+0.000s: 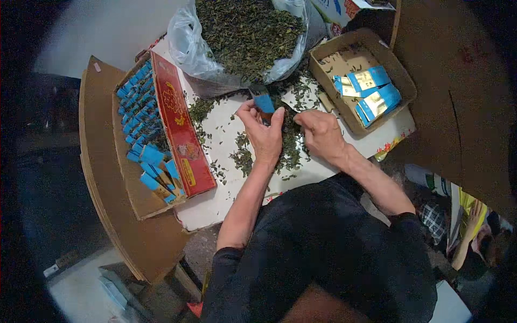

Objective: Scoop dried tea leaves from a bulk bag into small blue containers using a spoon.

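My left hand (264, 141) pinches a small packet (264, 103), blue with a clear end, between thumb and fingers. Close by on the right, my right hand (323, 135) is curled around what looks like a dark thin tool (289, 110); its shape is mostly hidden. Dried leaves, apparently tea (293, 151), lie in loose heaps beneath both hands on a white board (226, 141). Just beyond the hands stands a large clear plastic bag (183, 40), open at the top and full of the same dried leaves (250, 36).
Left, a red-sided cardboard box (185, 133) holds rows of blue-topped packets (139, 105). Right, a shallow cardboard box (404, 80) contains blue and gold packets (377, 101) and leaf scraps. Curved brown cardboard (101, 161) borders the left side. Another person's arm (464, 246) shows lower right.
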Tool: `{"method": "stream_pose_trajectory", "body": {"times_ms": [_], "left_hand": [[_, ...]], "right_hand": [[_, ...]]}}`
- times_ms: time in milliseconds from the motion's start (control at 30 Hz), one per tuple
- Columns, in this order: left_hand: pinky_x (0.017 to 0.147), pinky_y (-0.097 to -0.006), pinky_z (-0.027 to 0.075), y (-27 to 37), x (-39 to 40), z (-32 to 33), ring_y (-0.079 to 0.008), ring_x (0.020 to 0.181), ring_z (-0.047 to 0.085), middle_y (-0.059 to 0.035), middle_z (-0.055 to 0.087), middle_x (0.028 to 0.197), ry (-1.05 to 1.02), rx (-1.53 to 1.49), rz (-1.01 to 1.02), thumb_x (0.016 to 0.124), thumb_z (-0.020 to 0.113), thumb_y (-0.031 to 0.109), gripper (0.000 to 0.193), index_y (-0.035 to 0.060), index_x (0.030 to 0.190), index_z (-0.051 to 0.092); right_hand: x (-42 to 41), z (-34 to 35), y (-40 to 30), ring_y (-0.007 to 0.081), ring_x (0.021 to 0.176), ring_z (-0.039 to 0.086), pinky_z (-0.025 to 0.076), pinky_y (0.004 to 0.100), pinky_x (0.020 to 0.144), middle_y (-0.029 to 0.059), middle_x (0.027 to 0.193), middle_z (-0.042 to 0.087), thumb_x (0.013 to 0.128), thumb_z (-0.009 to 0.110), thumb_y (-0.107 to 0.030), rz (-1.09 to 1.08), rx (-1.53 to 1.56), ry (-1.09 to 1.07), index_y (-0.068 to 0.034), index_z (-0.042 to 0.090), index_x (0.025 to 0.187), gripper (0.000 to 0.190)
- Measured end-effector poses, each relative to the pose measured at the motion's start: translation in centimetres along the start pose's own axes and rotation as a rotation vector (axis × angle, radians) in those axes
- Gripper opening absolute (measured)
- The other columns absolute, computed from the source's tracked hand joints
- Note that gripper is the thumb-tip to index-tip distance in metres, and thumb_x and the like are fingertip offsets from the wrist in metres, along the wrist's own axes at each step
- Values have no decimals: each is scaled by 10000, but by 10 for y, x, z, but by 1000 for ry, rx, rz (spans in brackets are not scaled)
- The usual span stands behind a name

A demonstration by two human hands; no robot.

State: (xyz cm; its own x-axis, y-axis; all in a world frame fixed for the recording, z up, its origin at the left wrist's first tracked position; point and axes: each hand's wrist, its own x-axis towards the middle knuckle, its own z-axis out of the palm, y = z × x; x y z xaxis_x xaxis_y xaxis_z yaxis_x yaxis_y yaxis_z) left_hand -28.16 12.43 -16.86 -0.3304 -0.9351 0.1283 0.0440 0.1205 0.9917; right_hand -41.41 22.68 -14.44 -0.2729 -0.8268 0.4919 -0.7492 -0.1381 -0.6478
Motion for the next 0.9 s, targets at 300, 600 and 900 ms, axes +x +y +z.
{"method": "stream_pose_trajectory", "body": {"times_ms": [300,600,900], "left_hand": [[972,-310,460,19,-5,-9,-161,1048,525,-85,517,1173,-59,8,-18,852,808,58,600,46,1303,411],[985,-333,467,9,-6,-27,-196,1073,562,-138,542,1195,-61,-78,-1,848,826,80,671,4,1342,378],[952,-372,506,24,-11,-40,-221,1022,620,-153,617,1194,-61,174,4,820,838,116,626,11,1308,459]], "right_hand": [[10,-12,-14,111,677,691,558,273,623,82,818,751,993,629,-41,513,205,-67,23,740,984,128],[15,-16,-16,62,663,634,516,233,586,49,818,736,1019,626,-76,620,384,-10,41,747,981,172],[26,-33,-32,70,684,642,522,237,606,57,854,744,1029,607,-72,645,384,-16,32,730,1009,162]]}}
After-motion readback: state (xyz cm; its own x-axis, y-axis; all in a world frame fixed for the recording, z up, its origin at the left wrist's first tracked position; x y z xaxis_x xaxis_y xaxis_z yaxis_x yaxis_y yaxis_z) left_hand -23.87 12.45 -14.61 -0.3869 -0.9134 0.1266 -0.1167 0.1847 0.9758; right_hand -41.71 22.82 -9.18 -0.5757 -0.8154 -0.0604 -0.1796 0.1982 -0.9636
